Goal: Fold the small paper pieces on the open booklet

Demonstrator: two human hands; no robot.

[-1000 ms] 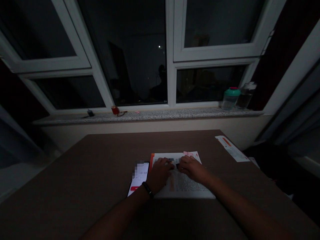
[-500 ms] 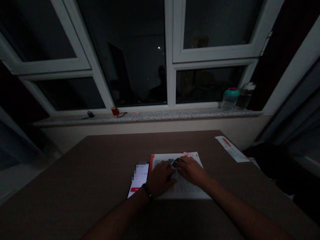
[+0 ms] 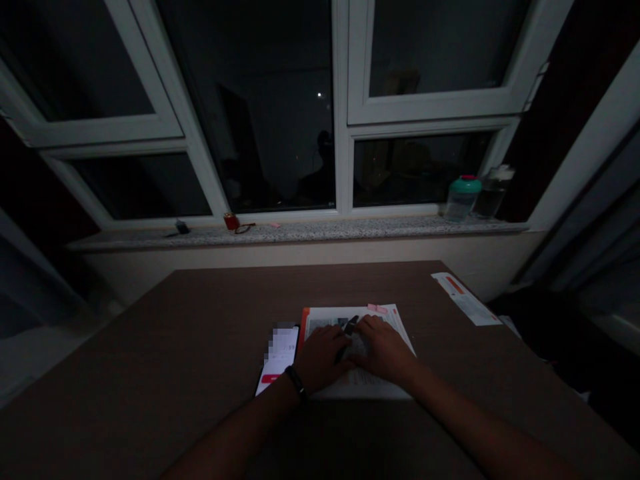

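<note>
A printed booklet (image 3: 373, 387) with an orange left edge lies on the table under both hands. Between the hands is a small black object (image 3: 351, 325), slanted over the page; the dim light and my fingers hide its kind. My left hand (image 3: 323, 357) curls around its lower side, palm down, with a dark wristband (image 3: 295, 381) on the wrist. Bent fingers of my right hand (image 3: 385, 347) meet its upper right end, and that thumb reaches toward my left hand. A pink piece (image 3: 377, 309) rests at the booklet's top edge.
Just left of the booklet lies a lit phone (image 3: 280, 353). A loose printed sheet (image 3: 467, 303) is at the table's right edge. On the windowsill (image 3: 310, 231) stand a teal-lidded bottle (image 3: 463, 200), another clear bottle (image 3: 493, 197) and a small red container (image 3: 231, 221).
The black object has turned and now looks narrower and more upright. My right hand has shifted slightly, its thumb moving left and down toward my left hand. The left hand stays nearly in place.
</note>
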